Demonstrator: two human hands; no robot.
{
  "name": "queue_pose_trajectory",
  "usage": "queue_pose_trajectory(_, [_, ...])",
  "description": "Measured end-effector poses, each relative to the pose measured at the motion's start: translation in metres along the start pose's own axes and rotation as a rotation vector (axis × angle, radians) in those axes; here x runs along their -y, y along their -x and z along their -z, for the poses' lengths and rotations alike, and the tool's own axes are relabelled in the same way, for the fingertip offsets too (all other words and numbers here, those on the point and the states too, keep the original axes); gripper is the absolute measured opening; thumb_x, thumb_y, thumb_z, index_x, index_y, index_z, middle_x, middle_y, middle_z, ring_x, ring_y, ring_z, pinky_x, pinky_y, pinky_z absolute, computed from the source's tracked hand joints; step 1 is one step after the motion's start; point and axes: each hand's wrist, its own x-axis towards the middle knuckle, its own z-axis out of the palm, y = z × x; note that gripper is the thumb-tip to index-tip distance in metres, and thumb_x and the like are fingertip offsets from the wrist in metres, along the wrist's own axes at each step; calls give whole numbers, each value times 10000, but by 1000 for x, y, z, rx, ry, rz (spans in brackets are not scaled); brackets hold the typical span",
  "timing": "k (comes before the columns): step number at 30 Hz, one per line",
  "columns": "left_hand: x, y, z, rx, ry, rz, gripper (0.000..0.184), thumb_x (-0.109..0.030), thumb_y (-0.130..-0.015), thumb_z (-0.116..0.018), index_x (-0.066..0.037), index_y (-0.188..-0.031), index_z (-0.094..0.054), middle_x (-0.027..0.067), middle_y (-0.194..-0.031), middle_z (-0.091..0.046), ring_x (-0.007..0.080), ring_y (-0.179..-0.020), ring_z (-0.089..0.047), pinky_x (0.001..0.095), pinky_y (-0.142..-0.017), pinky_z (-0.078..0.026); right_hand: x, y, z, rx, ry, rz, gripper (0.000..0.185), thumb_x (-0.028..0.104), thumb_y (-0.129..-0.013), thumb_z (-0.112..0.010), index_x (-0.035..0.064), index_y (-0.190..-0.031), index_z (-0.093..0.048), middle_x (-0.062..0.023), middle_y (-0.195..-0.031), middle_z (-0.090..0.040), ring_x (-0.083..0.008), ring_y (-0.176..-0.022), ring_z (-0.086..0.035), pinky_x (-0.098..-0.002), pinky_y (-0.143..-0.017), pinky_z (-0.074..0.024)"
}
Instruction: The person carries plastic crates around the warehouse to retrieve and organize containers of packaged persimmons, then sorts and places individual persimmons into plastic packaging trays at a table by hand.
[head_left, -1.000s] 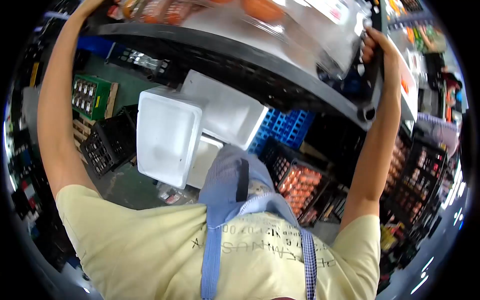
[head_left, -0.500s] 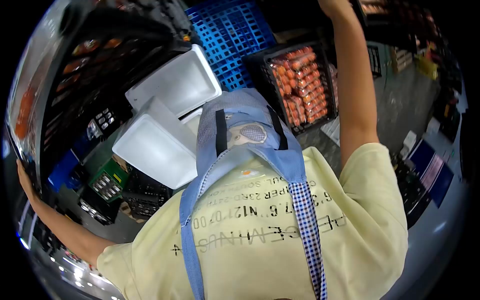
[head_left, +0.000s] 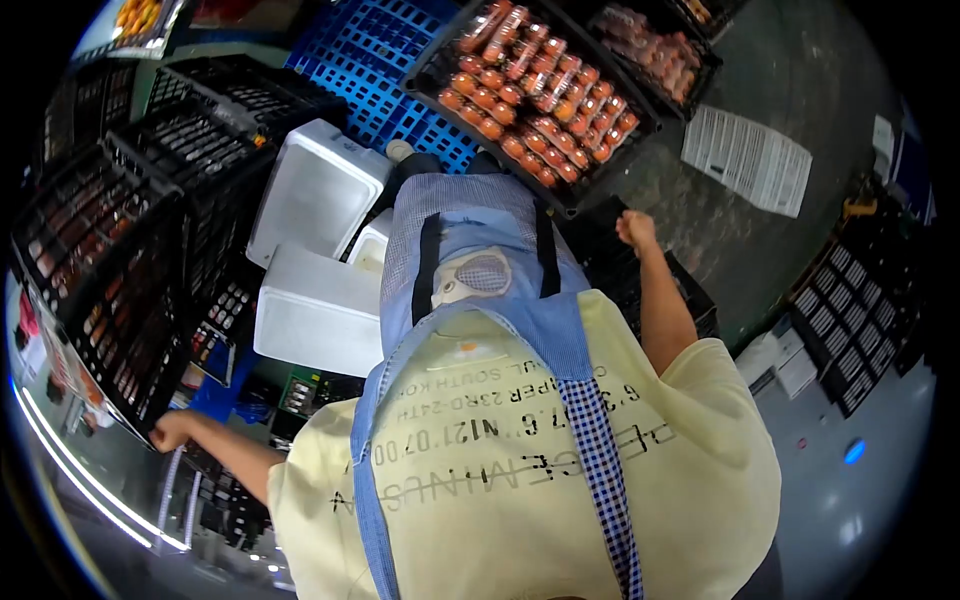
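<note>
At the left, my left hand (head_left: 173, 430) is closed at the lower corner of a black plastic crate (head_left: 100, 300), fingers curled at its rim. That crate holds packed produce, blurred through its slatted side. My right hand (head_left: 637, 230) is curled into a fist with nothing visible in it. It is above a dark crate (head_left: 690, 290) on the floor, and whether they touch I cannot tell. Ahead of it, a black crate (head_left: 440, 60) holds clear packs of round red-orange produce (head_left: 540, 90) that look like tomatoes.
White foam boxes (head_left: 320, 310) lie tilted beside my apron. Blue slatted crates (head_left: 365, 60) stand ahead. More black crates (head_left: 230, 90) are stacked at the left. A printed sheet (head_left: 748, 160) lies on the floor at the right, and another produce crate (head_left: 650, 55) stands ahead.
My right hand has come back from far ahead, down to my right side. My left hand has gone from lying along the crate's side to closing at its corner. The view has turned.
</note>
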Motion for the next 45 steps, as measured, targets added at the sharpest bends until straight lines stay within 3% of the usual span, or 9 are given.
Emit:
queue_pose_trajectory(1, [-7,36,15,28,-8,-73,141,-114,-685,-599,22,-713,-576,162,-744,-616,243,-668,-565,401,-626,-464,-26,6,1,-26,-42,-66,202,212,-916,-534,49,-975,-637,-49,-762,-648,-133,-614,-613,-274,-538,-512])
queue_pose_trajectory(3, [-89,107,67,445,-143,334,178,-148,-797,-609,-7,-904,-593,182,-889,-643,316,-824,-619,427,-729,-494,-58,25,-6,-41,-117,-156,204,204,-922,-528,58,-1027,-624,-40,-810,-652,-126,-662,-625,-275,-587,-528])
queue_pose_trajectory(8, [-209,244,151,1517,259,-170,348,21,-781,-528,11,-1128,-547,145,-1049,-573,243,-922,-570,331,-811,-470,-77,42,-40,14,-316,-133,218,187,-919,-548,60,-1078,-627,-39,-835,-653,-124,-673,-626,-243,-566,-516])
queue_pose_trajectory(14, [-356,328,171,2667,262,358,302,-119,-914,-569,-50,-1205,-528,89,-996,-603,158,-775,-618,265,-696,-500,-44,12,-78,-88,-193,-65,362,271,-931,-557,13,-1185,-570,-74,-883,-629,-135,-723,-598,-270,-651,-517])
queue_pose_trajectory(18, [-392,339,163,2736,380,456,270,-134,-930,-551,-48,-1185,-542,73,-959,-615,145,-793,-614,264,-702,-502,-14,-23,-93,-171,-41,-18,558,401,-926,-495,-80,-1210,-501,-176,-1005,-638,-269,-836,-660,-361,-687,-543])
queue_pose_trajectory(21, [-399,339,156,2693,341,564,250,-161,-947,-530,-51,-1170,-551,61,-948,-621,134,-798,-605,263,-699,-495,-9,-70,-111,-251,214,-13,630,464,-946,-388,-85,-1243,-471,-230,-1172,-585,-351,-1057,-593,-432,-885,-480])
queue_pose_trajectory(30, [-359,366,164,2637,81,632,205,-178,-937,-544,-67,-1106,-583,74,-944,-632,165,-794,-616,289,-695,-502,47,-51,-90,-92,544,-187,474,431,-957,-376,76,-1187,-589,-169,-1240,-574,-354,-1147,-543,-460,-940,-438])
queue_pose_trajectory(37, [-430,441,221,2466,710,17,142,-79,-917,-569,-32,-1050,-591,24,-888,-630,99,-735,-563,247,-660,-469,52,-35,-79,-128,545,-104,502,467,-929,-399,64,-1129,-621,-195,-1180,-600,-373,-1111,-564,-471,-919,-447])
queue_pose_trajectory(45, [-549,506,370,2225,1208,-742,287,-118,-813,-644,-15,-1070,-571,163,-960,-605,341,-902,-573,424,-811,-468,49,-31,-72,-115,507,-14,492,472,-920,-439,66,-1137,-612,-183,-1162,-612,-350,-1101,-577,-456,-906,-460])
